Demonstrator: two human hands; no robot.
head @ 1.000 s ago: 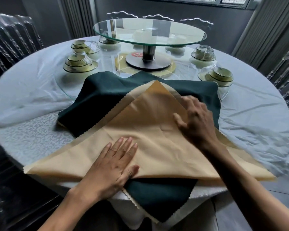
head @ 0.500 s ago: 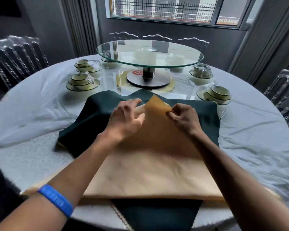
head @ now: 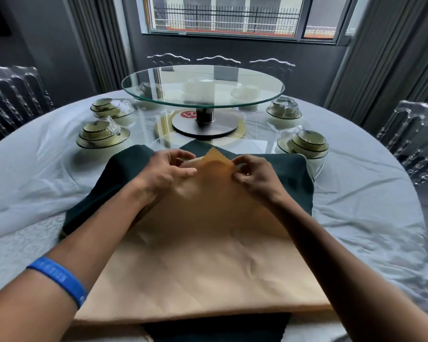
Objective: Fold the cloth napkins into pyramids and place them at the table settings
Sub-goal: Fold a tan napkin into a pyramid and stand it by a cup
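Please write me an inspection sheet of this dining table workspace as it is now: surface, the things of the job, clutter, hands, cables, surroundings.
Surface: round table under a pale wrinkled cloth.
Job's things: tan napkin folded into a triangle, apex far from the person, lying on a dark green napkin.
Clutter: four wrapped bowl sets; glass turntable on a stand at the centre.
Hands: left hand and right hand both pinch the tan napkin near its apex; blue wristband on the left wrist.
Cables: nothing seen.
Surroundings: clear chairs, window, grey curtains.
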